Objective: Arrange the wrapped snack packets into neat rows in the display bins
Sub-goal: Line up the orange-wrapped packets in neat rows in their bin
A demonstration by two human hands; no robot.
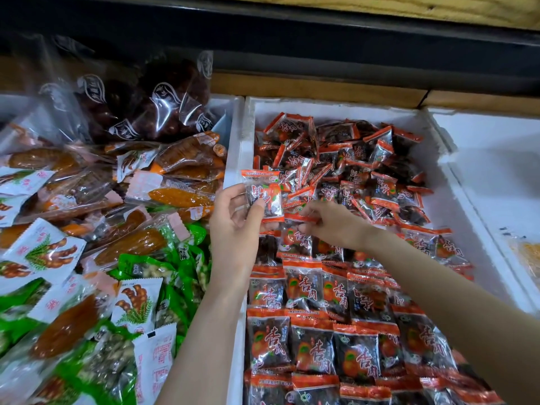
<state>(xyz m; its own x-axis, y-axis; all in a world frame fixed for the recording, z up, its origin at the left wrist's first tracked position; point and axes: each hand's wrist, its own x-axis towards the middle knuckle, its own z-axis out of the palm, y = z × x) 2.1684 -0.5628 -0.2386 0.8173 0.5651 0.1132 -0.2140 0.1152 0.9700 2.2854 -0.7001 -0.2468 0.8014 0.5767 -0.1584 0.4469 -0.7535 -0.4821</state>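
The left hand (236, 220) pinches one packet (263, 197) upright, long axis twelve-to-six; the right hand (330, 226), pinching another's edge, lies at three o'clock, nearer the rows (321, 317).

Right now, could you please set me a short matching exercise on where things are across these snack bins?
Things:
1. left hand
2. right hand
3. neat rows of packets
4. loose heap of packets

Places or states:
A. far half of the middle bin
B. holding one packet up
C. near half of the middle bin
D. reaching down to the packets, fingers curled

Pairs: 1-B, 2-D, 3-C, 4-A
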